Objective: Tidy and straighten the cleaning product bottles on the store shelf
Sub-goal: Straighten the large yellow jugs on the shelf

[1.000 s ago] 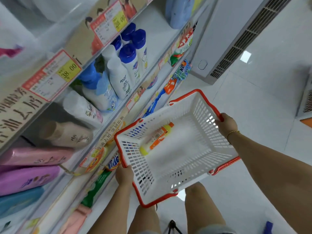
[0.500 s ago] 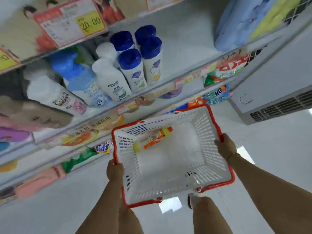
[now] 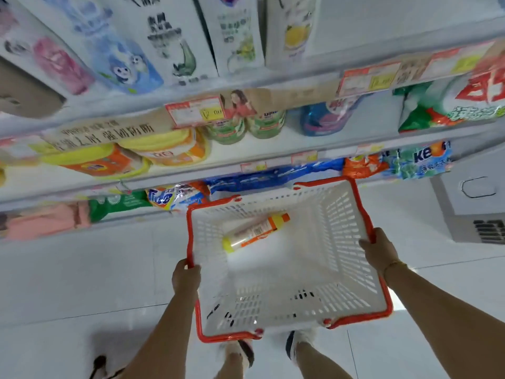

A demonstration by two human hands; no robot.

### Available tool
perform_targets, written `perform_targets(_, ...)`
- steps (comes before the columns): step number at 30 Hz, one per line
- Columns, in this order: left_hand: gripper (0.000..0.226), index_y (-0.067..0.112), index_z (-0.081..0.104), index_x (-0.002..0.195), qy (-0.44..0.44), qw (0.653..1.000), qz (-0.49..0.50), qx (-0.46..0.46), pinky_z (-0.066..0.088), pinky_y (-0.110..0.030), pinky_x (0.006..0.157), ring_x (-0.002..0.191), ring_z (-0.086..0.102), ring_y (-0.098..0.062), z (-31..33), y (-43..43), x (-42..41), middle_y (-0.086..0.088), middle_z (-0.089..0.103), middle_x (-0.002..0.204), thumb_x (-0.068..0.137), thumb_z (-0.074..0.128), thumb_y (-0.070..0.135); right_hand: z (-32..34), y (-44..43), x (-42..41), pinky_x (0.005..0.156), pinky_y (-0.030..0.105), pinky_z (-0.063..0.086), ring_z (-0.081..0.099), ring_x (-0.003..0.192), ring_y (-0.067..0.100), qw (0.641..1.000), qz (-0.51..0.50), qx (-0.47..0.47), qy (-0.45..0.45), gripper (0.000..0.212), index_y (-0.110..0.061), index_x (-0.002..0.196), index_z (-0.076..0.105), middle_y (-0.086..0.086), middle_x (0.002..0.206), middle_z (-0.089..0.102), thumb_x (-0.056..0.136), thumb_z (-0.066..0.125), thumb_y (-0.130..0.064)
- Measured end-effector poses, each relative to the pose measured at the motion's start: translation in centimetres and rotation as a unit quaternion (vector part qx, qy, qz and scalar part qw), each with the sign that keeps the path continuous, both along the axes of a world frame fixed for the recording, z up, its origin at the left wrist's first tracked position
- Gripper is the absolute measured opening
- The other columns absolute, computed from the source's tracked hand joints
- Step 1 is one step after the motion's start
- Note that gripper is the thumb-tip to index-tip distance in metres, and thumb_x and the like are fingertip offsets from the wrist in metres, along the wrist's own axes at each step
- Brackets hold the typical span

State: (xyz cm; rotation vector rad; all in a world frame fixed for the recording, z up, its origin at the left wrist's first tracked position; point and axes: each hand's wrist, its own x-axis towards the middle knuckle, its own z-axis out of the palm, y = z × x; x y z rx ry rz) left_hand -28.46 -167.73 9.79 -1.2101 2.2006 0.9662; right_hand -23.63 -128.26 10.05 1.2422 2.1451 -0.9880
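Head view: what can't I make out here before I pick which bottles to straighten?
All in the head view:
- Upper-shelf bottles: caps cut off by the top edge.
- Price tags: figures lost to motion blur.
- Bottle in the basket: label too blurred to read.
- Left hand and right hand: fingertips hidden round the basket rim they grip.

A white slotted plastic basket with a red rim (image 3: pixel 341 236) hangs in front of the bottom shelf (image 3: pixel 131 220), blocking its blue and orange detergent bags (image 3: pixel 273 177). The basket's inside is mostly open; only an orange-and-white tube with a yellow cap (image 3: pixel 254 231) lies far left. On the middle shelf (image 3: pixel 273 149), a gap separates the blue bottle (image 3: pixel 325 119) from the green-and-white bag (image 3: pixel 437 110).
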Motion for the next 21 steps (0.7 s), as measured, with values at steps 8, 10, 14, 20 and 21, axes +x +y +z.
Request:
perform_targets(8,0.032,0.006,0.057,0.124,-0.006,1.000,0.013,0.011,0.039,-0.026,0.054,0.060,0.049,-0.021,-13.3,-2.3,0.7,-0.013,0.059,0.083,0.092,0.054,0.003,-13.5,-2.3,0.5,0.055,0.030,0.038,0.050,0.066,0.025,1.000,-0.017,-0.021,-0.001,0.014,-0.005,0.104,0.048,0.014,0.084,0.056,0.093,0.051,-0.013)
perform_targets(10,0.031,0.007,0.057,0.123,-0.005,1.000,0.013,0.008,0.038,-0.025,0.053,0.059,0.048,-0.020,-15.9,-2.7,0.5,-0.012,0.058,0.080,0.092,0.054,0.003,-16.3,-2.8,0.5,0.055,0.030,0.038,0.050,0.066,0.025,1.000,-0.014,-0.019,0.004,0.015,-0.003,0.104,0.049,0.013,0.083,0.055,0.093,0.051,-0.013)
perform_targets(14,0.034,0.007,0.056,0.127,-0.002,1.000,-0.002,-0.005,0.040,-0.025,0.055,0.069,0.053,-0.025,-19.9,-3.4,0.1,-0.013,0.061,0.093,0.093,0.054,0.005,-20.2,-3.2,0.4,0.056,0.031,0.039,0.049,0.066,0.025,0.999,-0.022,-0.027,0.017,0.014,-0.003,0.103,0.050,0.011,0.080,0.054,0.092,0.052,-0.011)
perform_targets(20,0.035,0.009,0.055,0.127,0.008,0.999,-0.028,-0.030,0.040,-0.026,0.058,0.070,0.054,-0.023,-22.2,-3.6,-0.2,-0.012,0.062,0.098,0.093,0.054,0.007,-22.8,-4.0,0.8,0.062,0.033,0.040,0.051,0.070,0.027,0.999,-0.016,-0.007,0.033,0.013,-0.003,0.102,0.048,0.017,0.089,0.056,0.093,0.050,-0.011)
perform_targets(21,0.034,0.009,0.055,0.127,0.009,0.999,-0.029,-0.029,0.040,-0.026,0.057,0.070,0.054,-0.024,-22.3,-3.6,-0.2,-0.013,0.062,0.098,0.093,0.054,0.007,-22.9,-4.0,0.9,0.064,0.034,0.041,0.052,0.072,0.028,0.999,-0.013,-0.001,0.034,0.013,-0.003,0.102,0.048,0.018,0.090,0.057,0.093,0.050,-0.012)
